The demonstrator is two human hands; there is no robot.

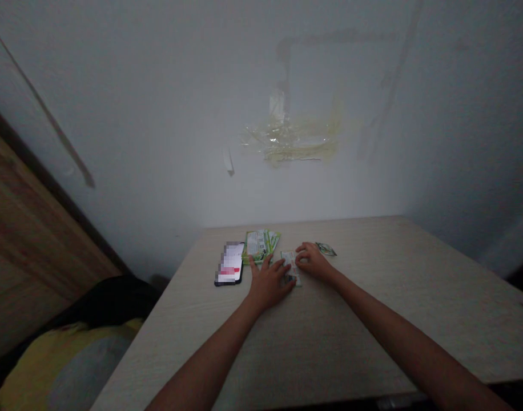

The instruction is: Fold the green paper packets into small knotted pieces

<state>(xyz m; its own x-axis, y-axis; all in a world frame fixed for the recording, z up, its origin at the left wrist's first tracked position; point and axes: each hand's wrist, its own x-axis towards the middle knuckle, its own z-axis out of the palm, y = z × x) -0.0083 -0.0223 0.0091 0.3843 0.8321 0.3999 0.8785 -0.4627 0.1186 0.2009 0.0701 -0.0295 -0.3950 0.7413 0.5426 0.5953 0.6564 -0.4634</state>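
A small flat white-and-green packet (289,260) lies on the table between my two hands. My left hand (268,283) rests with spread fingers, its thumb side over the packet's lower left part. At the packet's right edge, my right hand (315,264) has its fingers bent and drawn together, gripping that edge. Just beyond my left fingertips is a pile of similar green-and-white packets (257,244), slightly fanned to the right. Another small green packet (326,249) lies flat behind my right hand, partly hidden by it.
A phone (230,264) with a lit, partly blurred screen lies left of the pile. The pale wooden table (373,342) meets a wall (167,114) with peeling tape (291,141). Yellow and grey cloth (68,365) sits beyond the table's left edge.
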